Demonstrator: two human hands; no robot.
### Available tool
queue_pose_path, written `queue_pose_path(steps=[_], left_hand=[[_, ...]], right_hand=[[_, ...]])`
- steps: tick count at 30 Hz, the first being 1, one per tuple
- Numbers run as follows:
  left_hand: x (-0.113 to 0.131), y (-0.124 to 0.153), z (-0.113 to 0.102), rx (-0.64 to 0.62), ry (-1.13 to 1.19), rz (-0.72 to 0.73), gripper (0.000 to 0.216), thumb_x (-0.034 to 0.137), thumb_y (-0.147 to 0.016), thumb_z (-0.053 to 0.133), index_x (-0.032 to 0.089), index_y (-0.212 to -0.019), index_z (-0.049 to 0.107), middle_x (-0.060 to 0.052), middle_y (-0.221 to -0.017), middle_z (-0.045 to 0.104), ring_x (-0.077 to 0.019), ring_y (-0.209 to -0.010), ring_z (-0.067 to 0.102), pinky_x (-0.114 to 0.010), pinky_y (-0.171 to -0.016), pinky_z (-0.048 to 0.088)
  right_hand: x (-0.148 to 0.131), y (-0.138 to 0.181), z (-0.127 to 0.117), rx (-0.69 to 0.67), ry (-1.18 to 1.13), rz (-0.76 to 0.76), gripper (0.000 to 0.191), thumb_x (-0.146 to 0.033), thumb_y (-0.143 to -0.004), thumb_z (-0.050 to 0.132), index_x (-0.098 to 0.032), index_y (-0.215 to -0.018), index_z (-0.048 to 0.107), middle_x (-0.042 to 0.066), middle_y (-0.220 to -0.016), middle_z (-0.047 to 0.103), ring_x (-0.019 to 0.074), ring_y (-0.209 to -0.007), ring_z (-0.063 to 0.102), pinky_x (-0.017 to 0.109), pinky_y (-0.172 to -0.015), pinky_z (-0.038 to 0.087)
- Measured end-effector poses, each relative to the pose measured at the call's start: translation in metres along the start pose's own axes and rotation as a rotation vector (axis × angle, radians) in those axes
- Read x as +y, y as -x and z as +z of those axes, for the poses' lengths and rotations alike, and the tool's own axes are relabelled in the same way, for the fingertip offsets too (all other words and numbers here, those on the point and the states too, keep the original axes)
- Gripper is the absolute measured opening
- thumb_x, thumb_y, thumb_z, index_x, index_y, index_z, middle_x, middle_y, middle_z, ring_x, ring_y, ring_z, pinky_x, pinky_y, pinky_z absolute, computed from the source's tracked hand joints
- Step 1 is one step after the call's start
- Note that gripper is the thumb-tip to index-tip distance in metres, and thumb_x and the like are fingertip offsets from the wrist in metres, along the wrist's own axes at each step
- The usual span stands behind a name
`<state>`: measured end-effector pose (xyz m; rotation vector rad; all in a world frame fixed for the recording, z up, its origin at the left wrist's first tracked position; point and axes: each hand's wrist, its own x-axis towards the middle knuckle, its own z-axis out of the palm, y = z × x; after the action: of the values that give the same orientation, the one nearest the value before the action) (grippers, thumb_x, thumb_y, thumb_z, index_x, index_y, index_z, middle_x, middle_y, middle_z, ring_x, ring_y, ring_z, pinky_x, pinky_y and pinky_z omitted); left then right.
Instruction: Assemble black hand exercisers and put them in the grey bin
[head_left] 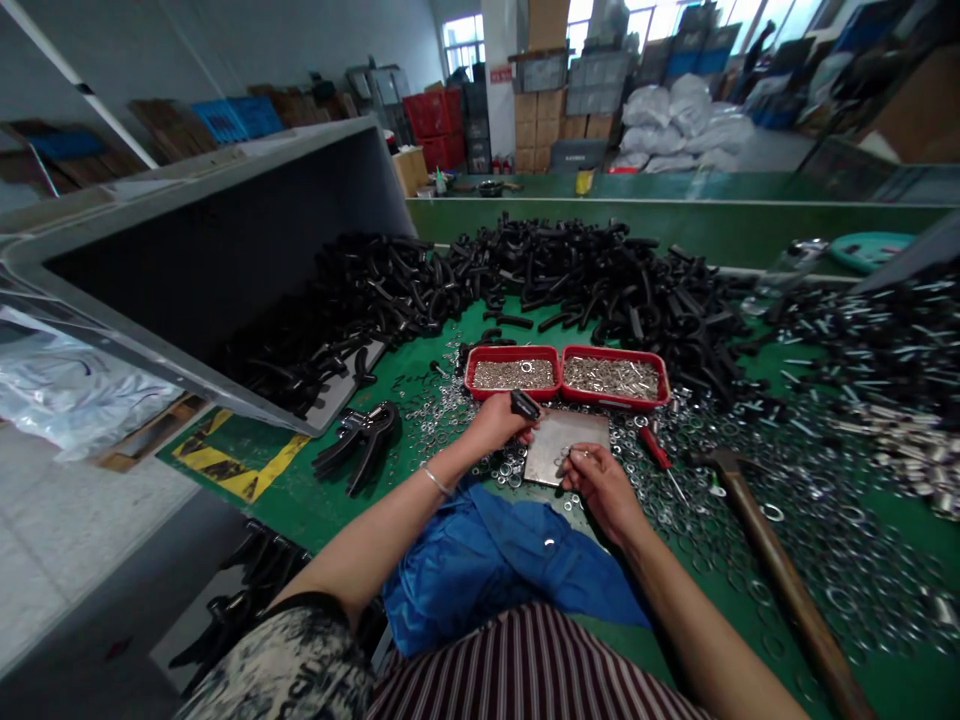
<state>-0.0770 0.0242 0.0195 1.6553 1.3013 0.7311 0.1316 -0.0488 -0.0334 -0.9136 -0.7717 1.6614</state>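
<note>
My left hand (496, 420) is closed around a small black curved part (524, 404), held just above a flat metal plate (559, 440) on the green table. My right hand (596, 478) pinches something small and silvery at the plate's near edge; I cannot make out what it is. Loose metal washers (450, 405) lie scattered around both hands. Two red trays (512, 356) (616, 357) of small metal pieces stand just beyond the plate.
A large heap of black curved parts (570, 275) fills the back of the table. A hammer (780, 570) lies at right, a red-handled screwdriver (655, 447) beside the plate. Assembled black pieces (360, 435) lie at left. A grey bin (187, 250) stands left; blue cloth (502, 560) covers my lap.
</note>
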Motion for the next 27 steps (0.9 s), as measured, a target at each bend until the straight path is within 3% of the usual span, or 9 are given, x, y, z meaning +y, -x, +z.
queue_pose_path(steps=[3, 5, 8, 14, 19, 23, 27], left_hand=[[0.007, -0.005, 0.046, 0.058, 0.487, -0.019, 0.031, 0.035, -0.08, 0.072, 0.011, -0.098, 0.068, -0.006, -0.08, 0.07, -0.0116, -0.059, 0.065, -0.022, -0.057, 0.051], [0.007, -0.007, 0.068, 0.039, 0.64, -0.053, 0.036, 0.039, -0.075, 0.077, 0.011, -0.096, 0.067, -0.006, -0.078, 0.07, -0.011, -0.058, 0.065, -0.021, -0.055, 0.05], [0.004, -0.006, 0.086, -0.031, 0.742, -0.089, 0.043, 0.043, -0.073, 0.08, 0.011, -0.098, 0.066, -0.007, -0.08, 0.072, -0.0119, -0.059, 0.065, -0.022, -0.055, 0.052], [0.007, 0.0, 0.086, -0.102, 0.821, -0.157, 0.049, 0.044, -0.07, 0.083, 0.01, -0.1, 0.066, -0.003, -0.072, 0.069, -0.0127, -0.059, 0.065, -0.026, -0.061, 0.055], [0.007, 0.006, 0.077, -0.139, 0.846, -0.213, 0.048, 0.044, -0.07, 0.084, 0.01, -0.099, 0.067, -0.004, -0.072, 0.068, -0.0116, -0.06, 0.062, -0.025, -0.061, 0.054], [0.004, 0.006, 0.072, -0.097, 0.687, -0.128, 0.047, 0.049, -0.073, 0.079, 0.01, -0.096, 0.07, -0.004, -0.071, 0.068, -0.0108, -0.058, 0.06, -0.021, -0.055, 0.047], [0.001, 0.005, 0.069, -0.083, 0.597, -0.071, 0.046, 0.052, -0.074, 0.077, 0.011, -0.095, 0.072, -0.004, -0.068, 0.066, -0.0101, -0.056, 0.057, -0.021, -0.053, 0.043]], right_hand=[[-0.018, -0.002, -0.012, 0.073, 0.039, -0.017, 0.033, -0.04, -0.076, 0.081, -0.022, -0.096, 0.061, -0.001, -0.074, 0.066, 0.0123, -0.058, 0.059, 0.028, -0.06, 0.052], [-0.033, -0.002, -0.022, 0.096, 0.088, -0.027, 0.03, -0.039, -0.077, 0.08, -0.021, -0.093, 0.062, -0.002, -0.073, 0.066, 0.0118, -0.058, 0.059, 0.027, -0.058, 0.051], [-0.05, -0.002, -0.03, 0.062, 0.152, -0.009, 0.027, -0.039, -0.079, 0.079, -0.02, -0.09, 0.062, -0.001, -0.073, 0.066, 0.0113, -0.057, 0.059, 0.025, -0.056, 0.05], [-0.053, -0.012, -0.021, -0.012, 0.065, 0.113, 0.028, -0.038, -0.076, 0.082, -0.017, -0.083, 0.064, 0.0, -0.071, 0.066, 0.0099, -0.057, 0.058, 0.021, -0.051, 0.048], [-0.05, -0.019, -0.024, -0.066, -0.099, 0.323, 0.017, -0.029, -0.08, 0.079, -0.015, -0.085, 0.069, 0.001, -0.073, 0.065, 0.008, -0.059, 0.058, 0.017, -0.052, 0.05], [-0.047, -0.022, -0.03, -0.11, -0.204, 0.409, 0.012, -0.022, -0.083, 0.076, -0.014, -0.091, 0.072, 0.002, -0.08, 0.066, 0.0065, -0.063, 0.058, 0.014, -0.057, 0.052], [-0.049, -0.023, -0.029, -0.177, -0.262, 0.466, 0.012, -0.023, -0.084, 0.075, -0.015, -0.092, 0.07, 0.002, -0.078, 0.062, 0.0069, -0.06, 0.054, 0.014, -0.051, 0.051]])
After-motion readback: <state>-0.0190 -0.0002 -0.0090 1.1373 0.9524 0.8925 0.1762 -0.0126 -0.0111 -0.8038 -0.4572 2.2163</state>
